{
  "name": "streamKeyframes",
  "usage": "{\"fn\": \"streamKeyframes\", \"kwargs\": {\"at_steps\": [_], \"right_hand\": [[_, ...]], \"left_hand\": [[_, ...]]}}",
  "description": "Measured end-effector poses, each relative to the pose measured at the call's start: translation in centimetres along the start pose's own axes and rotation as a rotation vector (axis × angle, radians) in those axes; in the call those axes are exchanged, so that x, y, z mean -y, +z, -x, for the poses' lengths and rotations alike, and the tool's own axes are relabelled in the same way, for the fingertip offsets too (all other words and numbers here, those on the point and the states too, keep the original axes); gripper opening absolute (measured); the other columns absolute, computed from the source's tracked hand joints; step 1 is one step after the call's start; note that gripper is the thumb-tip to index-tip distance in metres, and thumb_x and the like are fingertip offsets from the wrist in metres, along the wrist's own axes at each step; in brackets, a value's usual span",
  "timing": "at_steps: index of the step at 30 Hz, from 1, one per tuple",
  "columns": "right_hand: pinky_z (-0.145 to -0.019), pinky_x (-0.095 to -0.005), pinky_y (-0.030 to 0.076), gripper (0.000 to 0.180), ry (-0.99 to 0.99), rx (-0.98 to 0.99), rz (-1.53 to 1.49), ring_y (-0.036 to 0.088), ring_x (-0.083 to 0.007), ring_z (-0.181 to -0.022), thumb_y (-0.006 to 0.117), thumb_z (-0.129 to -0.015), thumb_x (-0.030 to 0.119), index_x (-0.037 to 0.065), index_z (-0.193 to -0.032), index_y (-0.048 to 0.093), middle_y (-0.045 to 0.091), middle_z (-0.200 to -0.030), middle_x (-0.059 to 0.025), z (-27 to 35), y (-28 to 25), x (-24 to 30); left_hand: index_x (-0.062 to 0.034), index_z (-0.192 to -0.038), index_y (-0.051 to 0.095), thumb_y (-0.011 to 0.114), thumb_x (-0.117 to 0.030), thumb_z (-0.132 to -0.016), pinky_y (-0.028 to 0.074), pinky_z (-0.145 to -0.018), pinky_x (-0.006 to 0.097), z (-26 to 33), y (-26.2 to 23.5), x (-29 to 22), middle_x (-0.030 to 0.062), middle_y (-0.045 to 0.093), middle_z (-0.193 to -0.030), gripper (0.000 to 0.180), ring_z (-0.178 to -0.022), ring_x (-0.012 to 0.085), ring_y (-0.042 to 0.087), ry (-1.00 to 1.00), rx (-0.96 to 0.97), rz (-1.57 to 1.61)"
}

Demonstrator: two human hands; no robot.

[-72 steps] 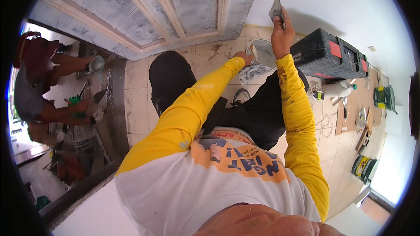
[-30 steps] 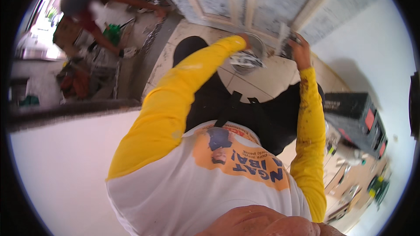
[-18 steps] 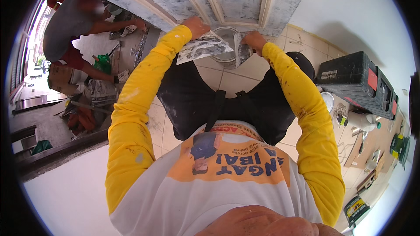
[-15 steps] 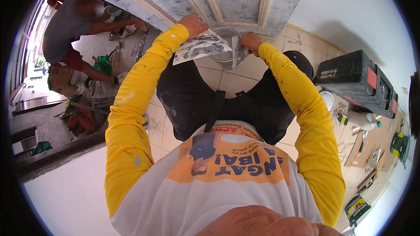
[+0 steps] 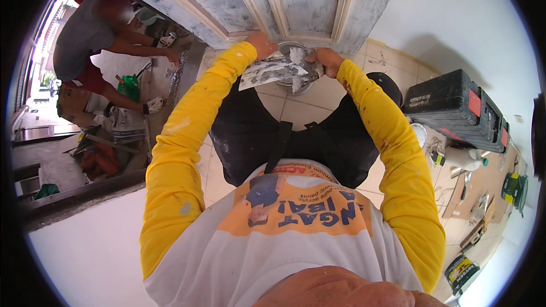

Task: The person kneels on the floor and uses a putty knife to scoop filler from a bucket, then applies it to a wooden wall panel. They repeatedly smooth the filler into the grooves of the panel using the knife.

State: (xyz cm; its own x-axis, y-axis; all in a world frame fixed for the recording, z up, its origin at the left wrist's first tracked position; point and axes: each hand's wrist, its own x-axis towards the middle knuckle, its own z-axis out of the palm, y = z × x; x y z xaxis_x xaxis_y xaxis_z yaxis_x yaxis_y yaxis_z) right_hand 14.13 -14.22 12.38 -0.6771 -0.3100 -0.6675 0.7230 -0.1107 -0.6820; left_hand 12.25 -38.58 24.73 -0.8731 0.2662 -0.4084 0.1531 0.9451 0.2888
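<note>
My left hand (image 5: 261, 45) is closed on the edge of a flat, pale plate (image 5: 264, 74) smeared with white and grey putty. My right hand (image 5: 326, 61) grips a putty knife (image 5: 297, 69), its wide blade coated with whitish putty. The blade overlaps the plate's right end; whether they touch, I cannot tell. Both tools are above a round bucket (image 5: 307, 87) on the tiles between my knees, and they hide most of its opening. Just beyond my hands stands a panelled door (image 5: 310, 0) with patchy grey-white paint and raised mouldings.
Stacked black toolboxes (image 5: 443, 102) stand at right, near a white jug (image 5: 462, 158) and a cardboard sheet (image 5: 495, 185) with tools. Another person (image 5: 85, 34) bends low at left, past a dark sill (image 5: 85, 200), near a green bag (image 5: 129, 87) and clutter.
The putty knife has moved left from beside the plate to overlap its end. My left hand and plate have shifted slightly right. The other person's arm has moved lower.
</note>
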Motion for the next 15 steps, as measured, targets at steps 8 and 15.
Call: {"fn": "streamKeyframes", "kwargs": {"at_steps": [8,15], "right_hand": [[-0.1,-0.0328,0.044,0.052,-0.425,-0.063,0.543,0.058,-0.0237,-0.119,0.07,-0.088,0.009,0.0,-0.138,0.058,0.064,-0.131,-0.0154,8.1,0.8,4.3],[-0.098,-0.0322,0.048,0.037,-1.087,0.009,0.736,0.065,-0.0253,-0.107,0.065,-0.09,0.002,0.004,-0.127,0.067,0.07,-0.122,-0.0128,16.5,5.1,7.8]], "left_hand": [[0.0022,-0.124,0.065,0.065,-0.053,-0.094,0.053,-0.094,0.039,3.6,0.1,5.1,0.0144,0.071,-0.117,0.063,-0.109,0.0272,0.069,-0.194,0.041,1.346],[-0.0005,-0.131,0.058,0.057,-0.026,-0.104,0.054,-0.098,0.038,6.9,3.3,5.1,0.0115,0.069,-0.122,0.037,-0.11,0.0224,0.068,0.331,0.186,2.162]]}}
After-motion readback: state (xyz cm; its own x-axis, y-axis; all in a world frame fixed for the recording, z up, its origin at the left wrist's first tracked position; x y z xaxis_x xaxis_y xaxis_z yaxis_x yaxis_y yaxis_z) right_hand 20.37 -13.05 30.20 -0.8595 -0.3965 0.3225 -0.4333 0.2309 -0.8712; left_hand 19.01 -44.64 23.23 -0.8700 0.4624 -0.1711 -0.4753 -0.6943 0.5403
